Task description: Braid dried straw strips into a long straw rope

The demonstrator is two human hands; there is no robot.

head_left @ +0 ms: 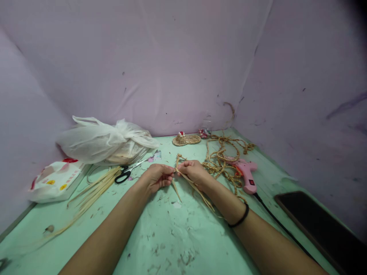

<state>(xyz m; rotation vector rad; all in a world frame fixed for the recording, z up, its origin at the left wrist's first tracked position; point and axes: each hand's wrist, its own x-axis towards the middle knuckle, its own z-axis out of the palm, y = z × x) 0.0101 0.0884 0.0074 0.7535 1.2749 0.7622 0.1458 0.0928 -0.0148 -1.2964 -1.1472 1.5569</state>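
My left hand [158, 177] and my right hand [193, 172] meet over the middle of the table, fingertips pinched close together on a straw braid [178, 157]. The braid's finished-looking end rises just beyond my fingers. Loose straw strands [197, 189] run back from the pinch beneath my right wrist, and one short strand hangs below my left fingertips. Right of my right hand lies a tangled heap of braided straw rope [225, 151]. Left of my left hand are black-handled scissors [123, 175] and a bundle of pale straw strips [96, 187].
A small woven slipper [187, 140] with beads stands at the back, beside a clear jar [205, 132]. A pink glue gun [247, 175] with a black cord lies right, near a dark phone-like slab [318, 225]. A white plastic bag [106, 141] and printed tissue pack [59, 181] are left.
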